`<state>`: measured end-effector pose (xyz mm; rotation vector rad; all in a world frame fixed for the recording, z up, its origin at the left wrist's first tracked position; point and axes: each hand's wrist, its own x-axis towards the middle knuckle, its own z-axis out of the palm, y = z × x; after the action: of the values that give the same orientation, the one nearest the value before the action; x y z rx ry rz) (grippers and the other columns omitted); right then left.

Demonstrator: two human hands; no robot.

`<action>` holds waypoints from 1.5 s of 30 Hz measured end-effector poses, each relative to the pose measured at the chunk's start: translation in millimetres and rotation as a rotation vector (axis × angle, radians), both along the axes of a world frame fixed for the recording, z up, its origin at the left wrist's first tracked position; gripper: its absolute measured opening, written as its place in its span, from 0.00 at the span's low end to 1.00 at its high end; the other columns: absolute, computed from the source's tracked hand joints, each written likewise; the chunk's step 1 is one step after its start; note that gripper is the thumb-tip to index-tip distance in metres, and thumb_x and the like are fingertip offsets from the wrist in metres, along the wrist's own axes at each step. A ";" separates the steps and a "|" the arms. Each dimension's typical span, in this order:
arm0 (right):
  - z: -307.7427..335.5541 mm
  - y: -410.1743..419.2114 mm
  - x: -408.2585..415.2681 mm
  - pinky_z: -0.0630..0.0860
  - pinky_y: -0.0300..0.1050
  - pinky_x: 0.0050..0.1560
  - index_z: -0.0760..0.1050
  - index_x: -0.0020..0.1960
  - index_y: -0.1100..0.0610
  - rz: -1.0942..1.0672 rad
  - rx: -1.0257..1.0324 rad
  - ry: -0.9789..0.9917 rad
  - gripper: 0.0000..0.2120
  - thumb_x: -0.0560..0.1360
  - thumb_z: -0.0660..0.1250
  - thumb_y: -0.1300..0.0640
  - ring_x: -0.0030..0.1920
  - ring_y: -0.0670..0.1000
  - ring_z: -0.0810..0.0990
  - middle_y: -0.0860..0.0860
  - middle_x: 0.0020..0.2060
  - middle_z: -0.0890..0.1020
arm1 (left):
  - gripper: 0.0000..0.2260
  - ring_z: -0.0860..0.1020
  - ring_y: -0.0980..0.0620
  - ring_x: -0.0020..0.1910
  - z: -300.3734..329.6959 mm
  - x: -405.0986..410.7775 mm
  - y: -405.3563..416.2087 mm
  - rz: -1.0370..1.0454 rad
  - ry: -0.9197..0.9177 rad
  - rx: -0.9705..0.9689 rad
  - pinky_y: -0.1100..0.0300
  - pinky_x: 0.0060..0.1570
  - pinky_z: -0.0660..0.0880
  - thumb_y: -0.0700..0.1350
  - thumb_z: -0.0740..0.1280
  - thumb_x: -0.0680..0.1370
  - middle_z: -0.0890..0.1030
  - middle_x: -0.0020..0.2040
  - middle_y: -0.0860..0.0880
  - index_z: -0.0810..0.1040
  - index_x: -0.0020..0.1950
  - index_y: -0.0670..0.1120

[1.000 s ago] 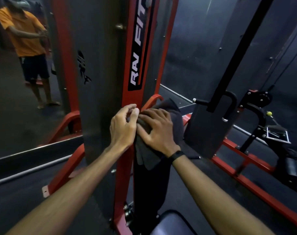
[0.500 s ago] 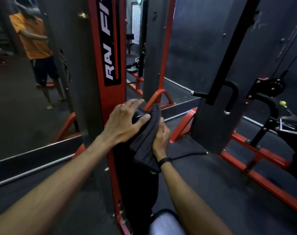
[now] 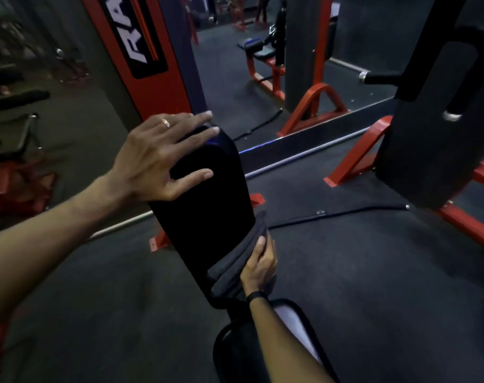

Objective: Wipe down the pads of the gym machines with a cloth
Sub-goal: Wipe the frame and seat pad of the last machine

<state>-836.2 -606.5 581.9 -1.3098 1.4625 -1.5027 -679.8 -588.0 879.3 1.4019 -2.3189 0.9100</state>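
Left hand: we noted the left hand (image 3: pixel 159 157) laid over the top of the back pad (image 3: pixel 207 197), fingers spread and nearly straight, thumb on the pad's face; it steadied the pad and gripped nothing.
Right hand: the right hand (image 3: pixel 258 265) pressed the cloth (image 3: pixel 236 262) against the pad's right edge, low down, fingers lying along the fold; we judged the cloth held between the palm and the pad, though the thumb was hidden from us.
Cloth position: dark grey, bunched in folds, directly under and left of the right hand, well below the left hand, just above the seat pad (image 3: pixel 235 344).
Pad position: upright, tilted, running from under the left hand down past the right wrist.
Surroundings: red machine column (image 3: pixel 144 51) just beyond the left hand; floor mat (image 3: pixel 359 272) to the right of the right hand.
Step, as we judged it: side stroke close to the pad's bottom end.
Risk 1: the cloth was loosely bunched; a light press could let it slip off the narrow edge and drop to the floor.
Risk 2: the front face between the two hands could be skipped if only the edge got wiped.
Risk 3: fingers could catch in the gap between back pad and seat pad.
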 end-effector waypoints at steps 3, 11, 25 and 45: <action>-30.8 9.8 -4.8 0.77 0.53 0.60 0.79 0.65 0.61 -0.034 0.097 -0.011 0.35 0.83 0.47 0.34 0.59 0.58 0.81 0.56 0.60 0.83 | 0.26 0.76 0.40 0.67 -1.8 0.8 -0.1 0.000 -0.056 -0.026 0.45 0.65 0.73 0.58 0.65 0.80 0.73 0.73 0.43 0.75 0.72 0.43; -53.4 12.0 -9.1 0.74 0.55 0.64 0.78 0.66 0.57 -0.043 0.308 -0.149 0.44 0.76 0.44 0.24 0.62 0.56 0.79 0.54 0.62 0.82 | 0.25 0.76 0.41 0.68 -4.9 0.5 -0.7 0.016 -0.058 -0.033 0.45 0.65 0.72 0.57 0.66 0.80 0.75 0.72 0.44 0.75 0.72 0.44; 232.7 -48.0 38.9 0.74 0.50 0.57 0.78 0.61 0.54 0.117 -0.258 -0.014 0.30 0.78 0.51 0.34 0.59 0.54 0.79 0.51 0.55 0.83 | 0.35 0.74 0.45 0.64 -15.2 10.7 -8.1 0.077 0.859 -0.155 0.37 0.64 0.69 0.67 0.56 0.80 0.73 0.70 0.44 0.63 0.76 0.40; 263.4 -8.1 80.2 0.68 0.65 0.67 0.83 0.53 0.56 0.366 -1.400 1.244 0.21 0.79 0.62 0.40 0.60 0.60 0.79 0.57 0.55 0.83 | 0.24 0.77 0.62 0.55 -120.9 12.7 41.2 0.267 1.905 -0.545 0.40 0.64 0.70 0.60 0.58 0.79 0.79 0.63 0.50 0.72 0.69 0.47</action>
<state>-756.0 -614.6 845.3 -3.5076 0.3035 -1.3930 -667.2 -546.8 758.5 1.2306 -0.4175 -0.0406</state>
